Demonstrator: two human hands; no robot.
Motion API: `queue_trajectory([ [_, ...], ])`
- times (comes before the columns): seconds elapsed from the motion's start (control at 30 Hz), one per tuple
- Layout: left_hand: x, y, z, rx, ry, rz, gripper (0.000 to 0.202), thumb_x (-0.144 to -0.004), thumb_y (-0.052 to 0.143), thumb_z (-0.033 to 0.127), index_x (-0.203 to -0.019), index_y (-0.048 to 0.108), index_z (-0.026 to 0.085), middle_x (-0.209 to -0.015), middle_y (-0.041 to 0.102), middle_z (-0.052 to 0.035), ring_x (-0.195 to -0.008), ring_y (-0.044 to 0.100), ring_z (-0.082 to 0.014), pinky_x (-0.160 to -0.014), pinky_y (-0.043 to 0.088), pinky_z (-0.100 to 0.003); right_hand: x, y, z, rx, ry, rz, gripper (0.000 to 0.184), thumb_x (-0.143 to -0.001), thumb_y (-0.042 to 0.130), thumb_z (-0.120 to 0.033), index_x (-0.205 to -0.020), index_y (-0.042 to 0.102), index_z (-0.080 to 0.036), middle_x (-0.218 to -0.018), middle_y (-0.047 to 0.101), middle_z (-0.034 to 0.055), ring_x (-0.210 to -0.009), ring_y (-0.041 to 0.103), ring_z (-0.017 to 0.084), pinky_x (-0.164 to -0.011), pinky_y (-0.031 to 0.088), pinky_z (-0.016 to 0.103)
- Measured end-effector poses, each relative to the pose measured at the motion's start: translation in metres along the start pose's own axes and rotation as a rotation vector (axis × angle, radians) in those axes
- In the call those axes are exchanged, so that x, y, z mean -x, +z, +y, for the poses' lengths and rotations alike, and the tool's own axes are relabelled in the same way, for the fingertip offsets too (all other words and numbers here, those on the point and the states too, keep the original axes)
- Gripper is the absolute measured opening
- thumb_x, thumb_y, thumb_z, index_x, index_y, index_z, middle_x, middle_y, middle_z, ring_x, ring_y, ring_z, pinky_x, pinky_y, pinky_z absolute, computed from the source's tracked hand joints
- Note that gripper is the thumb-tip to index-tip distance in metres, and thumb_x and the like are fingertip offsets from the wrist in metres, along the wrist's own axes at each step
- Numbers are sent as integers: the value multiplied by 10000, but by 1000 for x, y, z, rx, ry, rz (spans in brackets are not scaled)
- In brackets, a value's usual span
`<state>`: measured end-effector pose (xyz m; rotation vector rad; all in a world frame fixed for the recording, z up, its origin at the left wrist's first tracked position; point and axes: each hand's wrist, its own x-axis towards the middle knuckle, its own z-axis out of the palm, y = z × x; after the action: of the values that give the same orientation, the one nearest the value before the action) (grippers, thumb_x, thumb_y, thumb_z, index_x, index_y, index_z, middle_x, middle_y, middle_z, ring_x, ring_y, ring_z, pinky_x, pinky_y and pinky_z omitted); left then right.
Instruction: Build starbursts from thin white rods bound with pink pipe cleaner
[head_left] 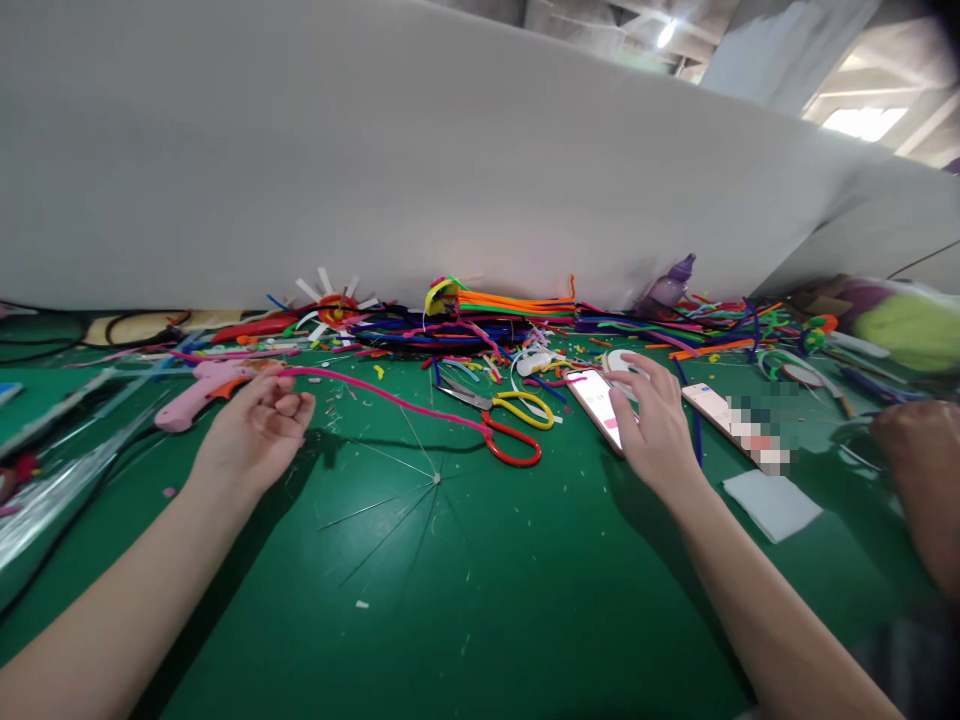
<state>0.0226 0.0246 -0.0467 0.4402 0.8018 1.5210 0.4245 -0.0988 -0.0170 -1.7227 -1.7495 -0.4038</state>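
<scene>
My left hand (259,425) rests on the green table (480,600) with its fingers curled around one end of a long pink pipe cleaner (375,392) that trails to the right. Just behind it lies a pink glue gun (202,388). My right hand (651,415) lies flat over a white-cased phone (596,400) with a lit screen, fingers stretched out on it. Two pairs of scissors, one with yellow handles (525,408) and one with red handles (514,445), lie between my hands. Thin wires (397,490) fan out on the table in front.
A heap of coloured pipe cleaners (495,315) runs along a white board (375,180) at the back. A second phone (724,412) and a white pad (772,503) lie right of my hand. Another person's hand (919,470) shows at the far right. Clear plastic sleeves (45,480) lie at left.
</scene>
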Motion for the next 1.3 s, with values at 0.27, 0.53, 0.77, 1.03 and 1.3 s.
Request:
queue_trajectory([
  [0.27, 10, 28, 43, -246, 214, -69, 182, -751, 629, 27, -903, 672, 118, -812, 685, -27, -625, 586, -76, -735, 543, -274, -40, -18, -89, -286, -224, -45, 215, -920, 402, -214, -1026, 587, -245, -1311, 463, 71, -1252, 424, 251, -1047, 358, 464],
  [0.53, 73, 92, 34, -453, 374, -329, 199, -790, 675, 238, -983, 658, 281, -898, 711, 61, -635, 579, -65, -767, 487, -277, -66, -19, -137, -507, -311, -21, 275, -932, 376, -174, -1152, 537, -208, -1166, 604, 64, -1135, 534, 184, -978, 424, 372],
  [0.77, 95, 107, 13, -717, 206, -568, 259, -784, 685, 299, -971, 542, 192, -745, 702, 12, -599, 636, -114, -665, 492, -255, -61, -11, -152, -424, -415, -149, 281, -935, 436, -212, -1196, 540, -201, -1225, 611, 52, -1151, 533, 171, -1081, 309, 388],
  [1.03, 92, 105, 13, -731, 82, -618, 240, -826, 625, 381, -923, 578, 167, -772, 684, -14, -680, 654, -136, -714, 503, -273, -59, -8, -141, -464, -368, -268, 264, -938, 461, -265, -1101, 658, -199, -961, 701, 41, -842, 632, 142, -726, 451, 244],
  [1.3, 88, 101, 13, -759, -10, -613, 230, -815, 635, 379, -882, 646, 159, -862, 698, -45, -750, 657, -157, -755, 509, -305, -59, -16, -136, -306, -362, -188, 295, -937, 458, -282, -1119, 671, -192, -843, 701, 38, -707, 606, 135, -638, 421, 250],
])
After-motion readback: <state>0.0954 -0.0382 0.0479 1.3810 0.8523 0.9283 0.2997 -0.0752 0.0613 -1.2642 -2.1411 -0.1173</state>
